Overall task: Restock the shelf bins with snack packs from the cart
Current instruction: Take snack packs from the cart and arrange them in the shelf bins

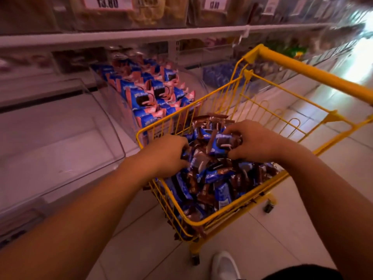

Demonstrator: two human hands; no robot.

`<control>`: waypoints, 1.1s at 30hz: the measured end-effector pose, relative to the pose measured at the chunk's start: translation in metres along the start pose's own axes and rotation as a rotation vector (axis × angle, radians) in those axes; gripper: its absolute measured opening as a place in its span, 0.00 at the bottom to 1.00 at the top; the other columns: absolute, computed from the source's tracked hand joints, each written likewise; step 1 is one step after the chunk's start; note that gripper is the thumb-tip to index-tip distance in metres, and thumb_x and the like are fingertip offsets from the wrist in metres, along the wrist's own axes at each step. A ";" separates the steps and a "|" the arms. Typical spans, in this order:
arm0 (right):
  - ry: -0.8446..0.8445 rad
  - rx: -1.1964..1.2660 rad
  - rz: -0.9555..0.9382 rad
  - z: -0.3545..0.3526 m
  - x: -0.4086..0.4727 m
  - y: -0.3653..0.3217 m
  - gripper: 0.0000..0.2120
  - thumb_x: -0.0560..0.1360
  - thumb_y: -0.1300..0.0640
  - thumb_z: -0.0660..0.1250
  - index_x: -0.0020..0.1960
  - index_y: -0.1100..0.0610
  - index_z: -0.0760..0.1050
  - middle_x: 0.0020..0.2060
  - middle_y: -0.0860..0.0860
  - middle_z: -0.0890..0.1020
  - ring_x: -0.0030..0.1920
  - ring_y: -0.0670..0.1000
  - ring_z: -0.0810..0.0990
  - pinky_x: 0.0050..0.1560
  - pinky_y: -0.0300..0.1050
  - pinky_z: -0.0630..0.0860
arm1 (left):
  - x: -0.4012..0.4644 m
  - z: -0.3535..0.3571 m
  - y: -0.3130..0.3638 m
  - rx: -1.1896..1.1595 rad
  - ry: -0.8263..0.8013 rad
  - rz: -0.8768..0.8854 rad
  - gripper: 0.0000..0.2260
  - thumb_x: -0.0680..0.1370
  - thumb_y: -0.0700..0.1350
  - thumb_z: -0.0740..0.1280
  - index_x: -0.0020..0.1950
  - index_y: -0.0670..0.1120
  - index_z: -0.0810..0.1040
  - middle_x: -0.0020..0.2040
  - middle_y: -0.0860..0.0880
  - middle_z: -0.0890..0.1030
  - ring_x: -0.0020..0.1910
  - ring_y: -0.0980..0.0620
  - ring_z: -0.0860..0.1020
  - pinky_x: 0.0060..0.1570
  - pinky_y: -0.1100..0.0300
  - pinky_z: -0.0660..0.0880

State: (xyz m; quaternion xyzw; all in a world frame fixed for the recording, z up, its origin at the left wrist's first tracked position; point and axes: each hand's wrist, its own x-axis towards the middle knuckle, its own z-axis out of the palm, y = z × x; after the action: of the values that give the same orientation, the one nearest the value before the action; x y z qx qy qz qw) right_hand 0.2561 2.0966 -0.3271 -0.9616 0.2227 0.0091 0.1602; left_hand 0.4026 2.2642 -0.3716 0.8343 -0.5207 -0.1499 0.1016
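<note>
A yellow wire cart (220, 217) stands on the tiled floor, heaped with blue and brown snack packs (214, 178). Both my hands are down in the heap. My left hand (169, 155) grips packs at the cart's left side, fingers curled into the pile. My right hand (256, 141) holds a bunch of blue and brown packs (222, 143) lifted a little above the rest. Beyond the cart, a clear shelf bin (113, 91) holds blue and pink snack packs (153, 91).
A large clear bin (66, 142) on the low shelf at left looks empty. Upper shelves carry price tags (107, 3) and more bins. The cart's yellow handle (310, 71) rises at right. A white shoe (226, 265) shows below the cart.
</note>
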 end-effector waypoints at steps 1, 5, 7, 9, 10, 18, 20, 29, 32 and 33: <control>0.031 0.050 0.016 -0.002 -0.001 0.002 0.11 0.65 0.62 0.77 0.46 0.57 0.80 0.39 0.55 0.82 0.42 0.54 0.80 0.41 0.46 0.74 | 0.000 -0.002 0.000 -0.049 0.015 0.005 0.19 0.77 0.53 0.70 0.66 0.48 0.75 0.61 0.47 0.78 0.56 0.45 0.77 0.55 0.48 0.76; -0.151 0.301 0.031 -0.006 -0.011 -0.003 0.13 0.66 0.67 0.76 0.48 0.57 0.80 0.43 0.57 0.84 0.44 0.56 0.84 0.45 0.53 0.81 | -0.003 -0.008 0.006 -0.580 0.103 -0.131 0.08 0.82 0.49 0.63 0.58 0.49 0.77 0.48 0.46 0.79 0.40 0.47 0.82 0.34 0.56 0.79; -0.318 0.066 -0.012 0.002 -0.011 -0.011 0.16 0.68 0.60 0.78 0.53 0.55 0.77 0.47 0.52 0.82 0.49 0.55 0.82 0.50 0.52 0.79 | -0.007 -0.013 0.008 -0.980 0.052 -0.264 0.05 0.82 0.46 0.61 0.56 0.53 0.74 0.51 0.46 0.79 0.35 0.47 0.85 0.30 0.57 0.80; -0.389 -0.141 -0.015 0.010 -0.008 -0.021 0.22 0.70 0.50 0.78 0.59 0.54 0.75 0.54 0.49 0.79 0.54 0.53 0.78 0.55 0.49 0.76 | -0.010 -0.016 0.006 -1.181 0.010 -0.299 0.07 0.82 0.43 0.60 0.55 0.52 0.75 0.50 0.43 0.82 0.35 0.45 0.85 0.31 0.56 0.80; -0.410 -0.176 -0.004 0.011 -0.006 -0.025 0.25 0.70 0.45 0.77 0.61 0.54 0.73 0.56 0.48 0.77 0.56 0.52 0.77 0.57 0.49 0.75 | -0.012 -0.018 0.005 -1.222 0.004 -0.296 0.07 0.82 0.43 0.60 0.54 0.51 0.76 0.48 0.42 0.84 0.35 0.45 0.85 0.30 0.57 0.79; -0.473 -0.224 0.047 0.013 0.000 -0.038 0.25 0.70 0.39 0.74 0.59 0.51 0.72 0.55 0.48 0.74 0.45 0.47 0.74 0.41 0.43 0.72 | -0.039 -0.025 -0.007 -1.154 0.064 -0.139 0.12 0.74 0.34 0.72 0.53 0.46 0.79 0.46 0.43 0.86 0.36 0.52 0.80 0.28 0.65 0.74; -0.477 -0.170 0.097 0.009 0.001 -0.034 0.27 0.66 0.41 0.78 0.58 0.49 0.72 0.54 0.46 0.73 0.50 0.49 0.76 0.47 0.48 0.78 | -0.044 -0.025 -0.009 -1.149 0.115 -0.077 0.14 0.74 0.34 0.72 0.56 0.47 0.78 0.47 0.45 0.86 0.39 0.51 0.82 0.29 0.65 0.74; -0.476 -0.027 0.133 0.001 -0.002 -0.023 0.22 0.62 0.44 0.81 0.52 0.48 0.78 0.51 0.47 0.80 0.51 0.50 0.79 0.50 0.50 0.79 | -0.052 -0.015 -0.004 -0.807 0.359 0.201 0.17 0.74 0.28 0.69 0.55 0.48 0.82 0.53 0.49 0.81 0.44 0.51 0.85 0.36 0.59 0.82; -0.293 0.382 0.140 -0.006 -0.012 -0.008 0.21 0.59 0.55 0.83 0.48 0.58 0.80 0.47 0.58 0.85 0.51 0.62 0.83 0.53 0.63 0.80 | -0.048 -0.010 -0.001 -0.872 0.366 0.156 0.09 0.72 0.43 0.77 0.51 0.49 0.85 0.52 0.54 0.82 0.46 0.57 0.83 0.43 0.63 0.81; -0.223 0.543 0.167 -0.007 -0.014 -0.004 0.23 0.58 0.60 0.81 0.50 0.63 0.79 0.48 0.63 0.84 0.52 0.66 0.83 0.55 0.67 0.79 | -0.045 -0.008 -0.001 -0.936 0.372 0.128 0.06 0.74 0.46 0.75 0.50 0.49 0.86 0.51 0.57 0.82 0.49 0.59 0.82 0.45 0.65 0.80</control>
State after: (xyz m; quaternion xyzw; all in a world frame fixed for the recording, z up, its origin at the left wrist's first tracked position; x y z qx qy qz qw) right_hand 0.2444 2.1037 -0.3180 -0.8550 0.2763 0.0676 0.4336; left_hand 0.3871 2.3053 -0.3582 0.6783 -0.4209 -0.2096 0.5646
